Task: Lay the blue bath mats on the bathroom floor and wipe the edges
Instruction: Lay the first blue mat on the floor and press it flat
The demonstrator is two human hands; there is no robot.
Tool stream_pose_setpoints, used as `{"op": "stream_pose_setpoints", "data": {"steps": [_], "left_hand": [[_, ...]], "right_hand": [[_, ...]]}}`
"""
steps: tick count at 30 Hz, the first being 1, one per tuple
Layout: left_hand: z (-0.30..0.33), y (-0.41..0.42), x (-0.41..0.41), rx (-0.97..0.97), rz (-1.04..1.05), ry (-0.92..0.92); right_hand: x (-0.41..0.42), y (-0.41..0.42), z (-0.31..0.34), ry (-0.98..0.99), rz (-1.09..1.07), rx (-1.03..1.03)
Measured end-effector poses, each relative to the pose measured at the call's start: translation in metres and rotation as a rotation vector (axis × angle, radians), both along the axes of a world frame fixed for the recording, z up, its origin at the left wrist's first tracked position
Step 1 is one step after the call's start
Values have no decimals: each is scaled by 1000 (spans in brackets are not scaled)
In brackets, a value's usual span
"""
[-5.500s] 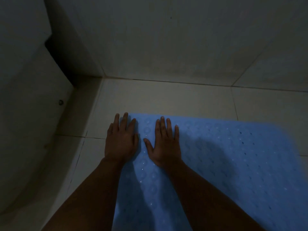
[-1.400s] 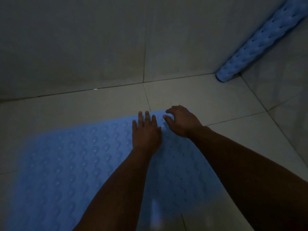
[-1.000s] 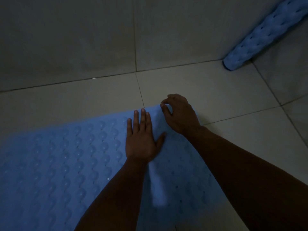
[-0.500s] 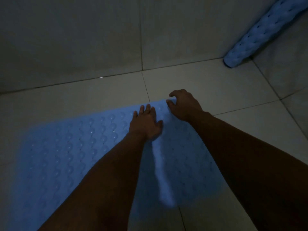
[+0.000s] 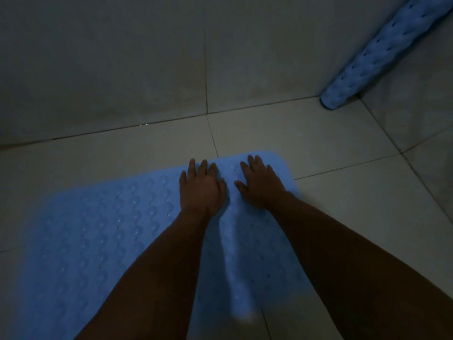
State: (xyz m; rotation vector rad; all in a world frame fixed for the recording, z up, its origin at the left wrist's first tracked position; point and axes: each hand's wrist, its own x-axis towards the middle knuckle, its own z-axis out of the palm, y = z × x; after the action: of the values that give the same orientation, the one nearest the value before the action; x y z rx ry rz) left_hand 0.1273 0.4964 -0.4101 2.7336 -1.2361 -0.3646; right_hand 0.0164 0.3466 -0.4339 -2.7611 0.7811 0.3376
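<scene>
Pressing the blue bath mat (image 5: 103, 231) flat: left hand (image 5: 199, 190) and right hand (image 5: 261, 187) rest palms-down, fingers straight, near its upper-right corner. Next, probably, unrolling the rolled mat (image 5: 382, 50) at upper right.

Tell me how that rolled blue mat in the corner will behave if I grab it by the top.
The rolled mat probably flops and starts unrolling: no tie or band is visible. It looks soft and bumpy like the flat mat, so likely grippy. It only leans against the wall, so it may slide or topple.
</scene>
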Motion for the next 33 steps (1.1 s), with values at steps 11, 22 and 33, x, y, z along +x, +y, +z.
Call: {"op": "stream_pose_setpoints", "data": {"steps": [11,22,33], "left_hand": [[-23,-20,17,-119,-7,-69],[-20,-20,24,-135,32,-66],[-3,-14,-1,-146,-45,-96]], "right_hand": [[-12,1,-47,-240,-1,-114],[-12,-2,-45,-183,9,-76],[18,-27,25,-148,-169,247]]}}
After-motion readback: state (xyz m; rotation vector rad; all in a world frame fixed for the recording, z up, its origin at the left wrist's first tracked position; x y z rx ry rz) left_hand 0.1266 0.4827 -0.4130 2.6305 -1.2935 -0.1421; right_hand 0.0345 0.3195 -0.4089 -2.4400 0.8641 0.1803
